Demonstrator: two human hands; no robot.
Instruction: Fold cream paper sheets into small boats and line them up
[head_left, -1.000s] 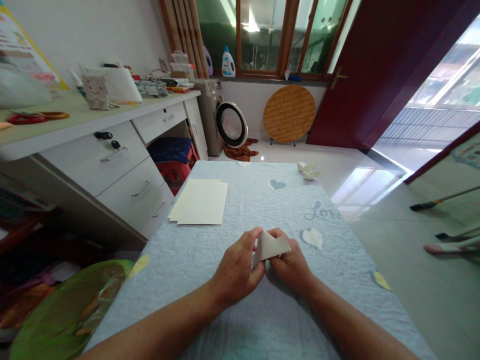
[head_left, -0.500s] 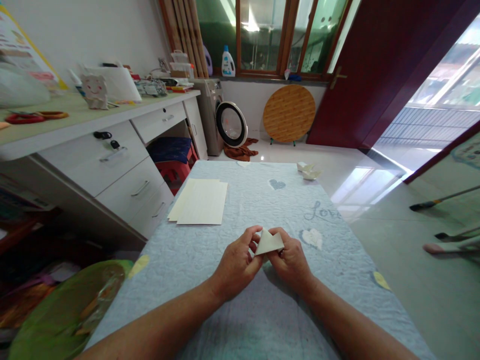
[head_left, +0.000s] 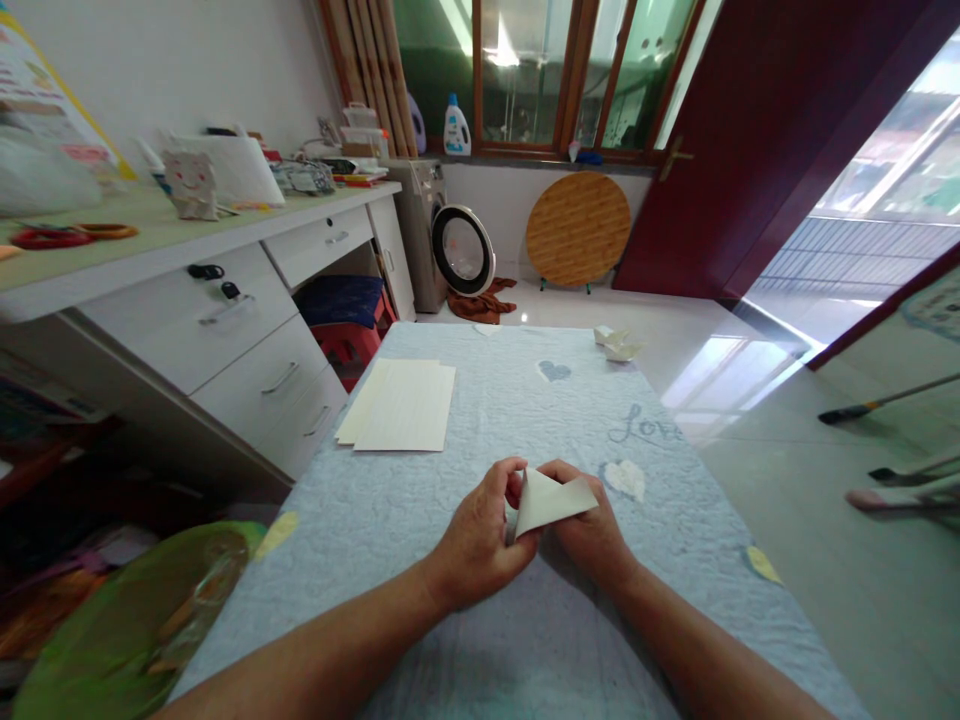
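My left hand [head_left: 480, 532] and my right hand [head_left: 589, 530] hold a folded piece of cream paper [head_left: 553, 503] between them, just above the blue quilted tablecloth [head_left: 480, 400]. Its pointed corner rises on the left, and the fingers behind it are partly hidden. A stack of cream paper sheets [head_left: 401, 405] lies flat on the cloth, up and to the left of my hands. Small folded paper pieces [head_left: 619, 345] sit near the far edge of the cloth.
A white desk with drawers [head_left: 225, 310] stands along the left, with scissors and clutter on top. A green plastic bag [head_left: 142, 610] lies at lower left. Further off are a washing machine [head_left: 442, 235], a round wooden board [head_left: 577, 228] and a dark red door [head_left: 765, 130].
The folded paper has shifted right and now shows a larger, flatter face, tilted differently. My hands have turned it and sit slightly lower.
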